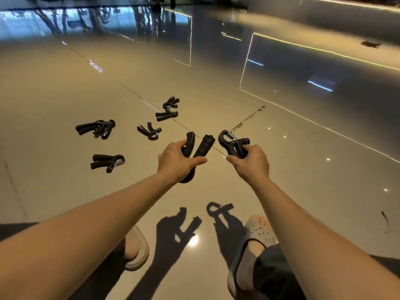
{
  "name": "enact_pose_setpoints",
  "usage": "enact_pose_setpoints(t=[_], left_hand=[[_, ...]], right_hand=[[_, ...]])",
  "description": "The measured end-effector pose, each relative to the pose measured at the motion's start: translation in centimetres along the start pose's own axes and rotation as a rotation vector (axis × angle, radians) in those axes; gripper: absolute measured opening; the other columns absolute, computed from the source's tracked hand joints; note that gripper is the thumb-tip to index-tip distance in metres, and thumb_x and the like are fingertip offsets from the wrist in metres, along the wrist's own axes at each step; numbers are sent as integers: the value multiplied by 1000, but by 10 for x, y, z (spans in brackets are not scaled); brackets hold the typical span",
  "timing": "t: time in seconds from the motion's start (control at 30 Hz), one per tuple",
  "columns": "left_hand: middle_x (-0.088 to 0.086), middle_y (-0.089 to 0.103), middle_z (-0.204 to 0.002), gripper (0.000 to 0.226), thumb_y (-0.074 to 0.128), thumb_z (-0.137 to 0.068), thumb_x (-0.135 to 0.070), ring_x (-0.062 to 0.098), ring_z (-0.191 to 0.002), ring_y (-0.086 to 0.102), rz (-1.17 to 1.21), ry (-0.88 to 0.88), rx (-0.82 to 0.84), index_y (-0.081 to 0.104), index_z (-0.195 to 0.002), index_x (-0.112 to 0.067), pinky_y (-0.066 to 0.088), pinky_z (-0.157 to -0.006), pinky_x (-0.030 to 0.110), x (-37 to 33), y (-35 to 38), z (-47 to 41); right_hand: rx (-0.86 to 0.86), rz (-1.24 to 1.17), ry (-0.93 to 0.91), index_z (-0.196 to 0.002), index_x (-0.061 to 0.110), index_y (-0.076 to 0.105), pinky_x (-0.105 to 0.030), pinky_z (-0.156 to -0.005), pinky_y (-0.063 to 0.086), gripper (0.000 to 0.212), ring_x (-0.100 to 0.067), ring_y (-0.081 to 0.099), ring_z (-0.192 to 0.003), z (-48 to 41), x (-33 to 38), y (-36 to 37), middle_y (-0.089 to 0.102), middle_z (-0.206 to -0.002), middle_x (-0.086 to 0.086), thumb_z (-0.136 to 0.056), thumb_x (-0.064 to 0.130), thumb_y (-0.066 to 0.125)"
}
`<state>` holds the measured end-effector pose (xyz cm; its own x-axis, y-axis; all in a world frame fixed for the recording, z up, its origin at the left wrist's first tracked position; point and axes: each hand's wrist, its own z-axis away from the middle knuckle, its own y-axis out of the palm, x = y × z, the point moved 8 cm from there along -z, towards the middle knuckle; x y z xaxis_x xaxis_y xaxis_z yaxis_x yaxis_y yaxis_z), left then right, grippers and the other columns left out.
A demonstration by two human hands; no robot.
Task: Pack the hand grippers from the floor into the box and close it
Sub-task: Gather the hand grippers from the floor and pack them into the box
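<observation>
My left hand (176, 161) grips a black hand gripper (202, 148) by its hinge end, its two handles pointing away from me above the floor. My right hand (252, 162) holds a second black hand gripper (230, 141) by the handles, with its spring and hook upward. Several more black hand grippers lie on the glossy floor to the left: a pile (97, 128), one alone (107, 162), one in the middle (150, 131) and a far pair (168, 109). No box is in view.
The floor is shiny beige tile (65, 83) with bright reflections. My feet in light slippers (136, 249) (256, 239) stand at the bottom, with shadows of my hands between them. A low ledge with a light strip (324, 48) runs along the right.
</observation>
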<state>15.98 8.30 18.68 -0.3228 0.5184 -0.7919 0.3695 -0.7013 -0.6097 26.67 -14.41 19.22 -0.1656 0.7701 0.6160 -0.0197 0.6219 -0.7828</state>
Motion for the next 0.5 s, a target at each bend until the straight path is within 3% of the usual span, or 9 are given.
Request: enact_pose_setpoints(t=[0.13,0.23,0.3,0.43,0.5], left_hand=[[-4,65,-119,112,69,-46,-84,21,-112,62,-30,102,23,52,-142,-29,48,-102,52,-40,-24,62],[-1,65,-122,111,69,-48,-82,21,-112,61,-76,170,29,52,-142,-26,48,-102,51,-67,-35,112],[1,65,-122,104,75,-54,-74,21,-111,62,-97,214,31,53,-143,-24,48,-102,51,-84,-40,146],[3,64,-123,93,84,-67,-58,21,-108,61,-114,276,31,51,-145,-19,51,-98,47,-115,-47,211],[3,63,-122,93,84,-68,-58,21,-108,61,-122,301,35,51,-145,-19,51,-96,46,-129,-50,243]], right_hand=[[20,-95,-12,-103,21,72,-33,-70,53,36,-20,64,-82,48,16,-53,67,-96,-1,-76,43,82],[55,-80,-34,-100,18,72,-26,-56,40,32,-12,58,-68,87,22,-95,62,-77,6,-77,37,83],[66,-71,-40,-102,17,72,-26,-54,36,34,-11,55,-66,114,21,-123,59,-76,7,-76,34,84],[44,-74,-49,-113,14,72,-30,-63,46,45,-22,61,-81,171,14,-178,66,-93,-3,-74,30,87],[32,-88,-55,-117,13,71,-40,-77,56,49,-24,64,-88,200,9,-202,68,-100,-6,-74,28,87]])
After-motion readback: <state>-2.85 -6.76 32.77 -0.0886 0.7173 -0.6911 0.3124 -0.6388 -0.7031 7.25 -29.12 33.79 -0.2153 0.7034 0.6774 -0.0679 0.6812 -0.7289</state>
